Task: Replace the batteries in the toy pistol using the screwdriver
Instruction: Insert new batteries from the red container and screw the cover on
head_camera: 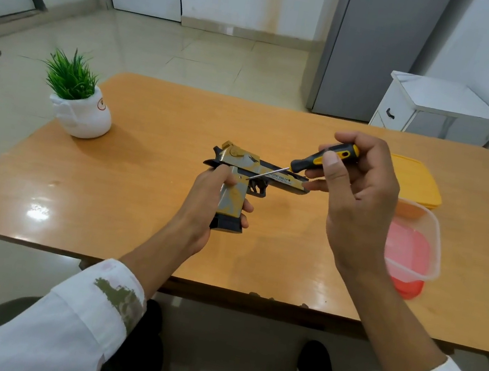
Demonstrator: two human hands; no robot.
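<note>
toy pistol (237, 184) gripped in our left hand (205, 198), right hand (354, 197) pinching the screwdriver (322, 159), tip at its grip, so we've probably barely started

A white-potted green plant (82, 113) stands on the worktop's (137, 199) far left corner. At its right edge, a clear container (435, 249) sits touching a yellow lid (418, 182).

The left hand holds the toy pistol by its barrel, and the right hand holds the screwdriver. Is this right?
Not by the barrel: the head view shows the left hand gripping the toy pistol by its handle. The right hand does hold the screwdriver.
</note>
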